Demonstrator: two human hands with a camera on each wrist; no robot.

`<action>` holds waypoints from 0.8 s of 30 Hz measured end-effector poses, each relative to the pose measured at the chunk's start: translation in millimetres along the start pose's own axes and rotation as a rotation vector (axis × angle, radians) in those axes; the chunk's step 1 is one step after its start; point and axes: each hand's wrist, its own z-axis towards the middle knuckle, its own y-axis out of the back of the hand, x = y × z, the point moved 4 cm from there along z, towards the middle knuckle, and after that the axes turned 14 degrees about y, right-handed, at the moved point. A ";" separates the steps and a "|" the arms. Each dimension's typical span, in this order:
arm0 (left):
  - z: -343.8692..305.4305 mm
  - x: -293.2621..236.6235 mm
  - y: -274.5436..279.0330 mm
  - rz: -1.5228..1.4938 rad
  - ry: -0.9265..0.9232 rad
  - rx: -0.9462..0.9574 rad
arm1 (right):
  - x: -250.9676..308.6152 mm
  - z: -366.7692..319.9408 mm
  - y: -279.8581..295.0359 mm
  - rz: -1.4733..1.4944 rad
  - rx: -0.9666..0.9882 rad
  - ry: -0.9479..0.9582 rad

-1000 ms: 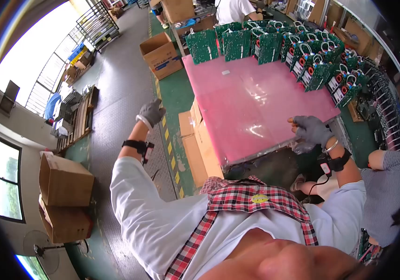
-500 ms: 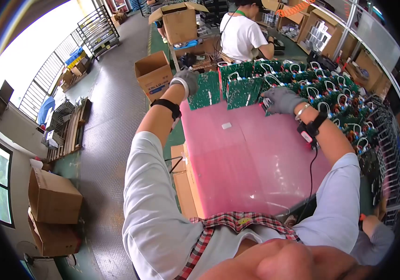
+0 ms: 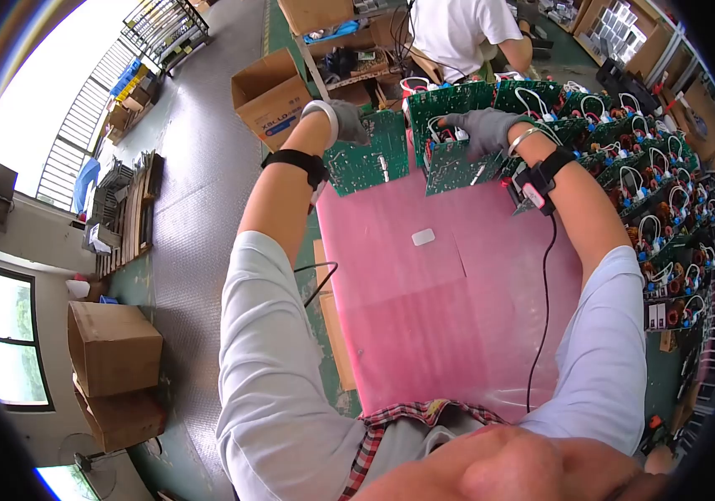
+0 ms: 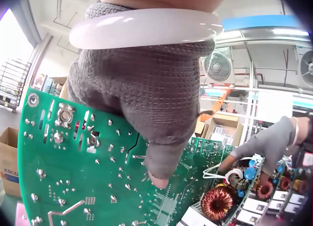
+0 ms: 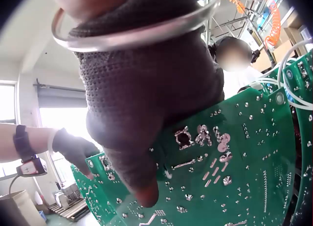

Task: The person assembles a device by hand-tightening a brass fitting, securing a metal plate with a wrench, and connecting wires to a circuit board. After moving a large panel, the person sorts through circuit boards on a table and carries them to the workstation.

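Observation:
Upright green circuit boards stand in rows at the far side of a pink-covered table [image 3: 407, 334]. My gloved left hand [image 3: 347, 123] grips the top edge of the leftmost board [image 3: 366, 163], its thumb over the soldered face, as the left wrist view shows on the green board [image 4: 73, 172]. The gloved right hand [image 3: 487, 132] holds the top edge of the neighbouring board [image 3: 451, 171]. In the right wrist view that hand [image 5: 142, 103] has its thumb against the board's soldered face [image 5: 220, 167]; its other fingers are hidden behind.
More boards with white cables and copper coils [image 3: 654, 200] fill the table's right side. A white label [image 3: 422, 237] lies on the pink surface. An open carton [image 3: 270, 96] stands beyond the left corner, and a person in a white shirt [image 3: 457, 33] is behind the boards. A black cable [image 3: 546, 301] hangs from my right wrist.
Both hands have moved from near the table's front and left side to the far boards and taken hold of two of them. The head view has shifted closer to the boards.

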 end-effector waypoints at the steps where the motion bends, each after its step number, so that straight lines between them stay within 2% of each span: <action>1: 6.1 2.2 -0.2 0.006 -0.013 0.033 | -3.3 0.3 -2.0 0.004 -0.005 0.007; 2: 8.4 3.5 -0.2 0.001 -0.012 0.104 | -3.9 0.0 -4.6 -0.001 0.022 0.025; 4: 6.1 1.9 0.1 0.010 -0.035 0.109 | -1.6 -3.4 -10.2 -0.013 0.078 0.060; 8: -0.2 -0.9 -6.4 -0.072 -0.139 0.062 | 27.5 -31.1 -18.8 -0.006 0.037 0.078; 11: -13.4 -6.2 -6.9 0.079 -0.135 0.160 | 56.6 -57.3 -25.9 0.090 0.048 0.029; 13: -11.5 -3.5 -17.7 0.100 -0.117 0.157 | 48.7 -61.1 -60.5 0.060 -0.003 0.010; 15: -20.7 -3.5 -19.4 0.109 -0.120 0.150 | 54.9 -77.4 -75.0 -0.023 -0.258 0.198; 18: -48.7 -13.9 -23.8 0.116 -0.162 0.114 | 63.6 -106.7 -68.4 0.189 -0.067 0.003; 21: -54.9 -17.5 -24.2 0.109 -0.143 0.106 | 75.9 -130.2 -61.3 0.340 0.019 -0.024; 22: -54.1 -16.4 -24.6 0.079 -0.144 0.086 | 70.6 -127.9 -75.8 0.194 0.012 0.048; 24: -52.9 -15.7 -27.2 0.027 -0.158 0.051 | 76.1 -134.7 -81.6 0.246 0.059 0.033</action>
